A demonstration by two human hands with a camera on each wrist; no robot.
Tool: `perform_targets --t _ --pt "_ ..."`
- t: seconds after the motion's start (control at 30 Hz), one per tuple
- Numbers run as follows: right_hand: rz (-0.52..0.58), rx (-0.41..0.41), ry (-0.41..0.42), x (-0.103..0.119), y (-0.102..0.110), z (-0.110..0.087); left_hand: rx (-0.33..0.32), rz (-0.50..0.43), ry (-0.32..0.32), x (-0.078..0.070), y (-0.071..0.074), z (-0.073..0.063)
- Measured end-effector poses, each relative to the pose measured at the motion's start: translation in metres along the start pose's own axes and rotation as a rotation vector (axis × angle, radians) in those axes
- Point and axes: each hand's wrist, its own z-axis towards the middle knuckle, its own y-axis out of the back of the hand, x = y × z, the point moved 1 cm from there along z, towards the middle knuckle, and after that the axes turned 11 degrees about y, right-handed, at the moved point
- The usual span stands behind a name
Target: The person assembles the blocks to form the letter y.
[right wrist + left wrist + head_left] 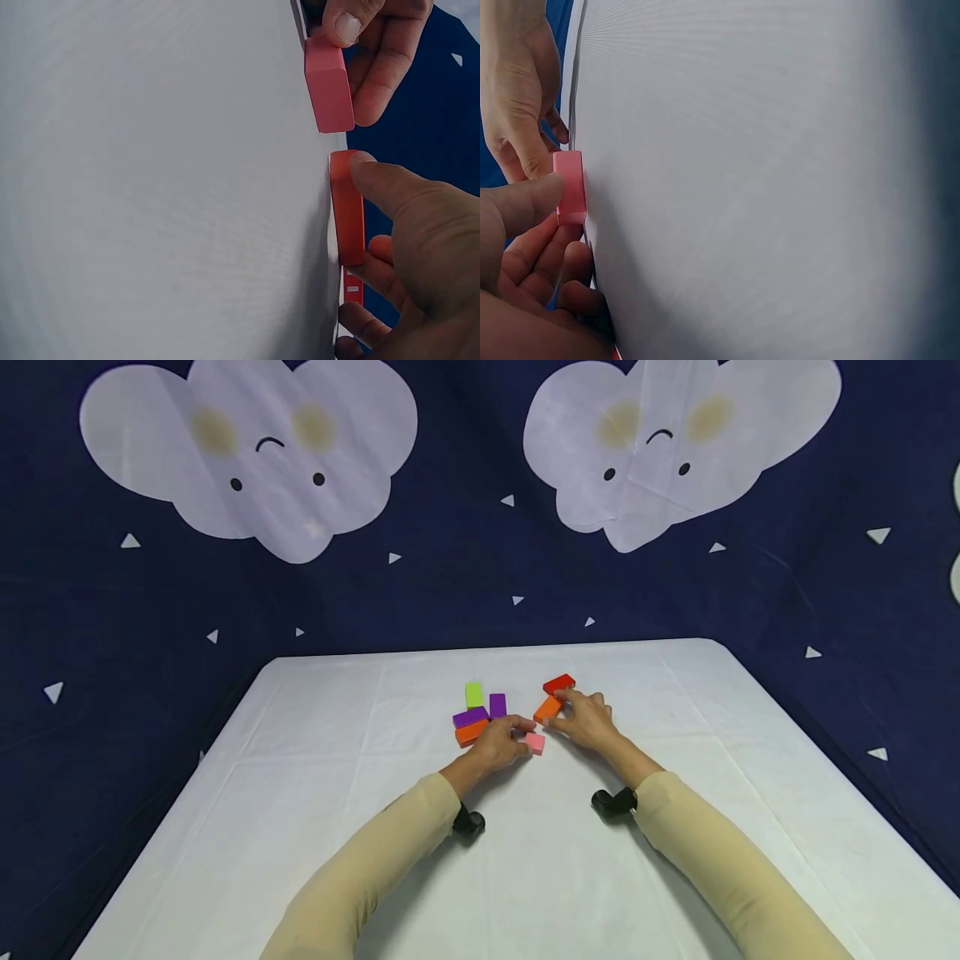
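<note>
My left hand pinches a small pink block low over the white table. In the left wrist view the thumb presses one side of the pink block, with fingers on the other. Just to the right, my right hand grips an orange block by its two ends. The right wrist view shows the thumb at one end of this orange block, and the pink block a short gap away. A red block lies just beyond the right hand's fingertips.
Left of the hands, another orange block lies against a purple block. A second purple block and a lime green block stand behind them. The white tablecloth ends at a dark blue cloud-patterned backdrop.
</note>
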Motion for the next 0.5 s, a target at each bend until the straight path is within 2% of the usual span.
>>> perform_targets --t 0.23,0.5 --pt "0.011 -0.005 0.003 0.0002 0.0002 -0.0008 -0.005 0.011 -0.033 0.0005 -0.0016 0.0004" --pt "0.013 -0.01 0.011 -0.0015 -0.0006 -0.001 0.006 0.005 -0.025 0.0014 -0.0017 0.0014"
